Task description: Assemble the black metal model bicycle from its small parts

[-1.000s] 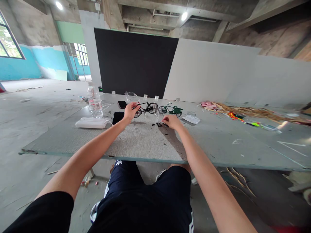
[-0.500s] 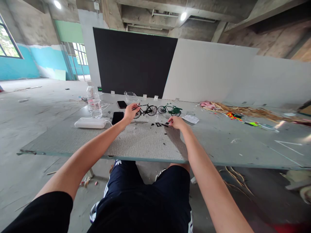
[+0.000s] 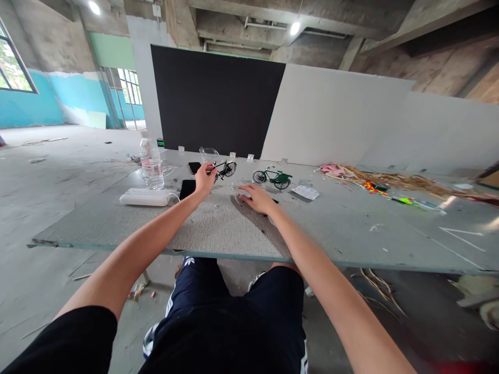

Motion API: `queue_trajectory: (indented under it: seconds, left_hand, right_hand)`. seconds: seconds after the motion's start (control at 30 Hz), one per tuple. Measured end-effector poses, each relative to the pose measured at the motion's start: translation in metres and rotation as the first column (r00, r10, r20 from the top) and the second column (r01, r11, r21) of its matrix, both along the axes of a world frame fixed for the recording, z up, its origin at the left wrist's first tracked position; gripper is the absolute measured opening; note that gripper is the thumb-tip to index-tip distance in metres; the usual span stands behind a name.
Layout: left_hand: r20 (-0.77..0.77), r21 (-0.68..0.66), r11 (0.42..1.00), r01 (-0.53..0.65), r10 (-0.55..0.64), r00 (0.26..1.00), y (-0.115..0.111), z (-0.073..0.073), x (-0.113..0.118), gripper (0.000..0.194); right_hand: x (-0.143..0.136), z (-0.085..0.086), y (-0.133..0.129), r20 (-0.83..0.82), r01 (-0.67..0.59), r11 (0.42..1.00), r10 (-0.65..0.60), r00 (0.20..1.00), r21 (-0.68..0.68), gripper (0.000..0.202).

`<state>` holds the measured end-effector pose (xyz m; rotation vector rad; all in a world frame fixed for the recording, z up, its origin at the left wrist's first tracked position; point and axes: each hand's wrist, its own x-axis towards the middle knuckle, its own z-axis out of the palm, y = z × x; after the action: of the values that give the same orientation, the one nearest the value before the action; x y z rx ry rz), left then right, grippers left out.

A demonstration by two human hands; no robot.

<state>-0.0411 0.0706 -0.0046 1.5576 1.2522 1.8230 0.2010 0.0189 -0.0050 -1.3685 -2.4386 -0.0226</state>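
Note:
My left hand is closed on one end of a black model bicycle, whose exposed wheel points to the right and up. The hand hides the bicycle's other end. My right hand hovers low over the tabletop with fingers stretched out to the left, and I see nothing in it. Under and behind it lie small black pieces, mostly covered by the hand. Upright just beyond my right hand stands a green model bicycle with a boxy green rear part.
A clear plastic bottle and a white power strip are on the left of the grey table. Two dark phones are near my left hand. White paper and a pile of brown strips lie right. A black board stands behind.
My left hand has shifted slightly left, tilting the black bicycle so its free wheel rises. My right hand has left the small black pieces, moved left and spread its fingers.

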Motion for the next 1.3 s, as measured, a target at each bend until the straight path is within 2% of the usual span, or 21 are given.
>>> queue_trajectory:
  seconds: [0.13, 0.3, 0.57, 0.83, 0.93, 1.03, 1.13, 1.3]
  left_hand:
    - [-0.057, 0.003, 1.000, 0.019, -0.018, 0.998, -0.001, -0.001, 0.001, 0.021]
    - [-0.134, 0.026, 0.998, 0.061, -0.057, 0.989, -0.001, -0.002, 0.004, 0.018]
    - [-0.230, -0.019, 0.995, 0.102, -0.104, 0.968, 0.000, -0.004, 0.001, 0.019]
    - [-0.256, -0.047, 0.994, 0.096, -0.105, 0.961, 0.001, -0.005, 0.001, 0.019]
    - [-0.238, -0.029, 0.996, 0.080, -0.085, 0.968, 0.004, -0.005, -0.001, 0.020]
    - [-0.217, -0.025, 0.999, 0.043, -0.048, 0.975, 0.008, -0.007, -0.003, 0.019]
    - [-0.202, -0.033, 0.999, 0.015, -0.022, 0.979, 0.011, -0.007, -0.005, 0.018]
    - [-0.205, -0.033, 0.999, 0.012, -0.018, 0.979, 0.011, -0.006, -0.006, 0.017]
  right_hand:
    - [-0.023, -0.006, 0.004, 0.088, 0.059, 0.998, -0.059, 0.994, -0.005, 0.058]
    - [-0.038, -0.011, 0.013, 0.180, 0.038, 0.997, -0.027, 0.983, -0.060, 0.054]
    - [-0.037, -0.008, 0.012, 0.134, -0.017, 1.000, 0.019, 0.991, -0.018, 0.042]
    - [-0.032, -0.005, 0.010, 0.083, 0.040, 0.999, -0.041, 0.996, 0.015, 0.031]
    - [-0.030, -0.007, 0.010, 0.060, 0.065, 0.997, -0.067, 0.996, 0.046, 0.036]
    - [-0.029, -0.009, 0.012, 0.073, 0.029, 0.999, -0.028, 0.997, -0.015, 0.040]
    - [-0.029, -0.009, 0.014, 0.077, 0.004, 0.999, 0.000, 0.997, -0.051, 0.032]
    - [-0.026, -0.006, 0.017, 0.013, 0.004, 1.000, -0.004, 1.000, -0.001, 0.008]
